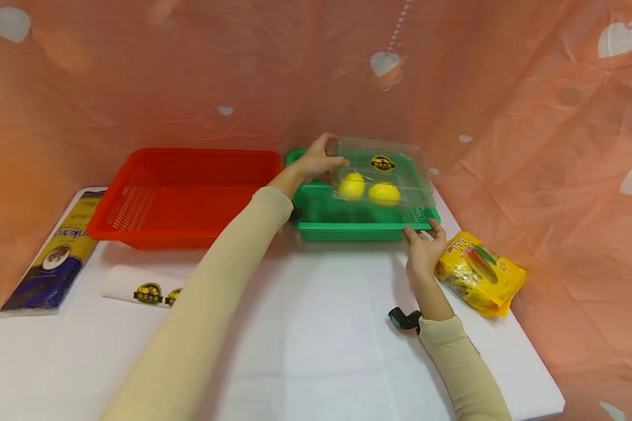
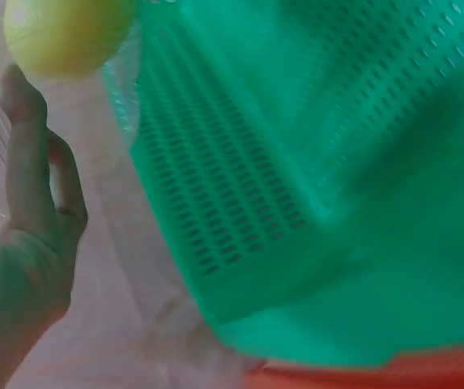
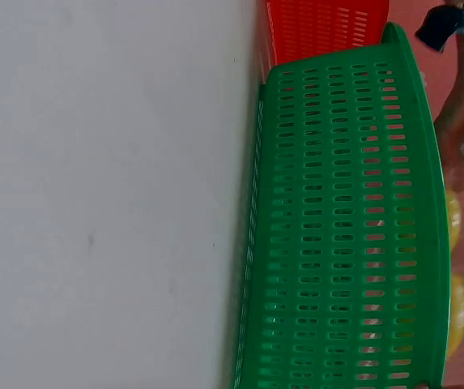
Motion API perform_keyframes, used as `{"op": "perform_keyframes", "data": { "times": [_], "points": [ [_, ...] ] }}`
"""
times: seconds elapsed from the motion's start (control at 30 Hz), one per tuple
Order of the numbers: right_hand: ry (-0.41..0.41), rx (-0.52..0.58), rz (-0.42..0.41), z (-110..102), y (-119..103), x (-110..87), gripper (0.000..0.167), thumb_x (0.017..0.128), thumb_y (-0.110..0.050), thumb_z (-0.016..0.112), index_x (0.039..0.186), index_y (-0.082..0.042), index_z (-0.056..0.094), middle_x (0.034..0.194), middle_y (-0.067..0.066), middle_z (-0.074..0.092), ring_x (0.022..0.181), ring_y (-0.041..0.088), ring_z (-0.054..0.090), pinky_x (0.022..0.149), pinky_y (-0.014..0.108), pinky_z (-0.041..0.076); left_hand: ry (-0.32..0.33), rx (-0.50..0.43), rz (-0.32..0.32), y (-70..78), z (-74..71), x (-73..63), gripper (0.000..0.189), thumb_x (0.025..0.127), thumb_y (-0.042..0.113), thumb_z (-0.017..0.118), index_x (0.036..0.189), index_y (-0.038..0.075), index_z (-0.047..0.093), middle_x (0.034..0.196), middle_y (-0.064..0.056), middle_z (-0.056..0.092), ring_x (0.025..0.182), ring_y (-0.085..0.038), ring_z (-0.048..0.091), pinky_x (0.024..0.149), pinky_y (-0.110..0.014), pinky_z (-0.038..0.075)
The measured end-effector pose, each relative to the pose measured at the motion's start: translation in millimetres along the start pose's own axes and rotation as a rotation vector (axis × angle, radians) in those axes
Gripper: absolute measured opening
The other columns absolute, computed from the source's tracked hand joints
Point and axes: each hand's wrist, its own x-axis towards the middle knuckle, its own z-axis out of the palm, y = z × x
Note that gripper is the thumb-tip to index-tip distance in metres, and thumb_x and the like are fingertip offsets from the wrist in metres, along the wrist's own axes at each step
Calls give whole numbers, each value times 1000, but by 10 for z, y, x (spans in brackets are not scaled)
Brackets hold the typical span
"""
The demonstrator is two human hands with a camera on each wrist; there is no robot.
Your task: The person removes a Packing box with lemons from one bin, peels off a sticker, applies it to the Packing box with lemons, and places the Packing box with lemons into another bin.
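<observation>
In the head view, my left hand (image 1: 316, 159) grips the left end of a clear plastic box (image 1: 400, 151) with a black-and-gold label on its lid. Two round yellow fruits (image 1: 352, 186) show inside the box, which hangs tilted over the green basket (image 1: 347, 233). My right hand (image 1: 425, 250) holds the basket's front rim near its right corner. In the left wrist view, the fingers of the left hand (image 2: 33, 211) lie against the box below one fruit. The right wrist view shows the basket's slotted side wall (image 3: 337, 227); the right hand itself is hardly visible there.
A red basket (image 1: 200, 204) stands left of the green one. Left of it lies a blue-and-gold packet (image 1: 58, 257). A white roll (image 1: 131, 285) with round labels lies in front, partly behind my left sleeve. A yellow snack bag (image 1: 479, 272) sits right of my right hand.
</observation>
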Motion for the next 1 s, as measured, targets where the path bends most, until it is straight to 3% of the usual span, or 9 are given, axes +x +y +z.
{"op": "perform_keyframes", "data": {
  "times": [0.2, 0.4, 0.63, 0.77, 0.9, 1.0],
  "points": [
    [-5, 22, -3, 19, 39, -62, 63, 86, 24, 59, 142, 8, 34, 106, 6, 32, 68, 11, 55, 70, 18, 57, 22, -8, -74, -138, -22, 100, 76, 96, 10, 66, 154, 18, 18, 145, -21, 35, 63, -19, 53, 63, -37, 60],
    [-7, 19, -17, 38, 27, -89, 63, 85, 24, 59, 141, 7, 34, 109, 9, 33, 69, 11, 55, 70, 18, 57, 2, 9, -164, -211, -77, 155, 78, 97, 11, 63, 153, 18, 9, 148, -25, 34, 87, -29, 59, 78, -44, 60],
    [-14, 1, -1, 72, 32, -106, 63, 86, 23, 60, 141, 6, 36, 107, 6, 33, 70, 11, 56, 70, 18, 57, -18, 11, -337, -257, -158, 153, 80, 97, 9, 63, 150, 21, 5, 161, -22, 13, 69, -26, 60, 74, -40, 61],
    [-19, -9, 2, 89, 23, -124, 62, 86, 22, 60, 141, 6, 36, 107, 6, 34, 70, 10, 57, 70, 17, 56, -11, 3, -379, -279, -171, 153, 81, 96, 7, 63, 150, 20, 4, 162, -20, 3, 85, -32, 61, 64, -37, 61],
    [-25, -12, 8, 103, 14, -139, 63, 87, 22, 60, 142, 6, 35, 107, 6, 34, 71, 10, 58, 70, 17, 56, -18, 6, -415, -285, -181, 144, 83, 96, 6, 63, 151, 20, 2, 163, -14, -7, 113, -42, 58, 58, -35, 60],
    [-28, -10, 3, 114, 15, -140, 63, 87, 22, 60, 142, 6, 35, 106, 5, 34, 71, 10, 57, 69, 17, 56, -25, 33, -447, -276, -189, 135, 87, 97, 8, 62, 154, 20, -2, 164, -12, -9, 126, -42, 52, 63, -36, 61]
  ]
}}
